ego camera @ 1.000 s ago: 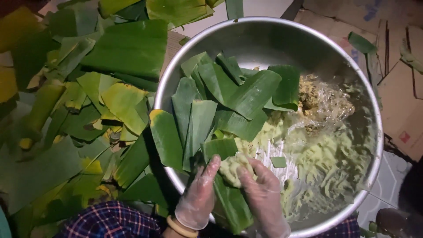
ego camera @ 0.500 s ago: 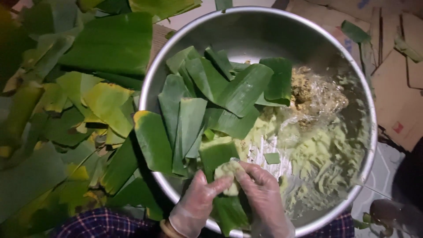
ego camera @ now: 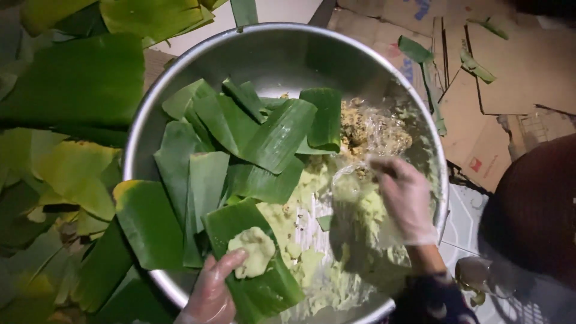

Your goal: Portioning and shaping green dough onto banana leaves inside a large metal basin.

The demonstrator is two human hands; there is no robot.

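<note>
A large steel bowl (ego camera: 180,108) holds cut banana leaf pieces (ego camera: 264,138), pale yellow dough (ego camera: 312,264) and a brownish crumbly filling (ego camera: 366,132) on clear plastic. My gloved left hand (ego camera: 210,291), at the bowl's near rim, holds a leaf piece (ego camera: 264,288) from below. A lump of dough (ego camera: 255,249) rests on that leaf, against the fingertips. My gloved right hand (ego camera: 405,201) reaches over the right side of the bowl. Its fingertips are at the edge of the filling and the plastic, and I cannot see whether they grip anything.
Loose banana leaves (ego camera: 72,90) are heaped to the left of the bowl. Flattened cardboard (ego camera: 510,78) with a few leaf strips lies at the upper right. A dark maroon rounded shape (ego camera: 534,210) sits close to the bowl at the right.
Both hands were together on the dough and leaf at the bowl's near edge. Now my right hand has moved up and right to the filling. My left hand alone keeps the leaf.
</note>
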